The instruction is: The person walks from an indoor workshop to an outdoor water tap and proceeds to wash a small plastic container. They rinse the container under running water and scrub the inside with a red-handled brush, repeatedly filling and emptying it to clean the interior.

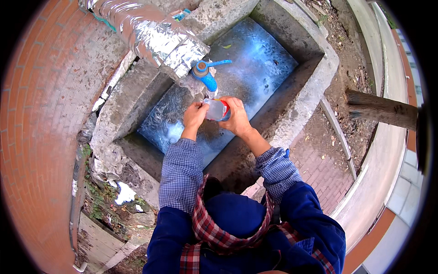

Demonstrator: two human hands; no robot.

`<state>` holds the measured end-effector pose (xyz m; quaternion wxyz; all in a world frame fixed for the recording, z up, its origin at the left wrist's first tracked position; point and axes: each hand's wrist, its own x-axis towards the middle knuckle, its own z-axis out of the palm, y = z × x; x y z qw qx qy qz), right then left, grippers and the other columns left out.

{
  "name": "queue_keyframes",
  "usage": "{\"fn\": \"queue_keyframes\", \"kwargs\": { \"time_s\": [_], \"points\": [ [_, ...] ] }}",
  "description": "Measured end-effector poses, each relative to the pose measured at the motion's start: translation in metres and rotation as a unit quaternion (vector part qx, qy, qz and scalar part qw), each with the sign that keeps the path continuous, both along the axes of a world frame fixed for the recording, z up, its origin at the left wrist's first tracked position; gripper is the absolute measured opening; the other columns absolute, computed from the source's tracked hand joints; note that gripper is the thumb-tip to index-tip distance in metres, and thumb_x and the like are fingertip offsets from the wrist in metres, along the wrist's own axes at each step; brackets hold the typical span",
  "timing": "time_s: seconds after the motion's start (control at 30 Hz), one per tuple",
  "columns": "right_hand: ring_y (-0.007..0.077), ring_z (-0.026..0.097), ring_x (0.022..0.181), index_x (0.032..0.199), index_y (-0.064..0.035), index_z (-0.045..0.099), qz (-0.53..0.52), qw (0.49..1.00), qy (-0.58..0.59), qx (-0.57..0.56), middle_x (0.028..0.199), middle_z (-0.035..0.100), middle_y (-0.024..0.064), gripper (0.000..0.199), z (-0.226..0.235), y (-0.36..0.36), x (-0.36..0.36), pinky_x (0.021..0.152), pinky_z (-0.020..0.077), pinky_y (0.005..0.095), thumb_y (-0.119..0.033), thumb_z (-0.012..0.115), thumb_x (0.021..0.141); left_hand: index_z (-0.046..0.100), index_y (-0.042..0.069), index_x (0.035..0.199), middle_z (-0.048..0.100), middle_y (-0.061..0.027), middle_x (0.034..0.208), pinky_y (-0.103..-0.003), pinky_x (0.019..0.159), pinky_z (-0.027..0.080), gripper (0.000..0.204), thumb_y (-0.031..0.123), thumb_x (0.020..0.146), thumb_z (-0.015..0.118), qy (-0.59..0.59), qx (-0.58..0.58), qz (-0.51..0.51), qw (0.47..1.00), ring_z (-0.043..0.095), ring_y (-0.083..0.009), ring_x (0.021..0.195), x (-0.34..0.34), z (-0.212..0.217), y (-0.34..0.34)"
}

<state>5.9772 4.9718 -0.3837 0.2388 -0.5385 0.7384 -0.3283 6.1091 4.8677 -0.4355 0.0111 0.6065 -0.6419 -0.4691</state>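
Over the concrete basin, a small clear plastic container (212, 109) with a red label lies tilted between my two hands, just below the tap's spout. My right hand (237, 118) wraps round its labelled end. With fingers pinched, my left hand (195, 115) grips its other end near the rim. The blue tap (206, 75) has its lever pointing right; whether water runs from it I cannot tell. Below, the sink (306, 89) has a bluish, wet-looking bottom with a small green leaf (227, 46) on it.
A pipe wrapped in silver foil (159, 39) leads to the tap from the upper left. On the left rises a red brick wall (41, 132). To the right are a tree trunk (381, 108), bare soil and paving bricks (319, 182). White scraps (125, 193) lie at the lower left.
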Motion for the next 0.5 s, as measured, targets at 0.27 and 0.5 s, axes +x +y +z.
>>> {"fn": "queue_keyframes", "kwargs": {
  "time_s": [0.27, 0.5],
  "points": [
    [0.0178, 0.046, 0.111, 0.117, -0.0069, 0.041, -0.014, 0.955, -0.298, 0.011, 0.113, 0.049, 0.0058, 0.071, 0.007, -0.007, -0.002, 0.091, 0.0412, 0.0310, 0.002, 0.075, 0.055, 0.056, 0.017, 0.088, 0.046, 0.0042, 0.063, -0.020, 0.038, 0.018, 0.052, 0.066, 0.078, 0.041, 0.316, 0.379, 0.274, 0.826, 0.026, -0.0053, 0.041, 0.019, -0.006, 0.017],
    [0.0161, 0.043, 0.112, 0.121, -0.0079, 0.036, 0.025, 0.897, -0.441, -0.010, 0.116, 0.045, 0.0040, 0.076, -0.005, -0.006, 0.001, 0.094, 0.0379, 0.0317, 0.006, 0.074, 0.057, 0.057, 0.018, 0.089, 0.055, 0.0016, 0.067, -0.020, 0.038, 0.027, 0.049, 0.063, 0.079, 0.042, 0.422, 0.464, 0.328, 0.706, 0.039, -0.0077, 0.044, 0.010, -0.013, 0.026]
  ]
}}
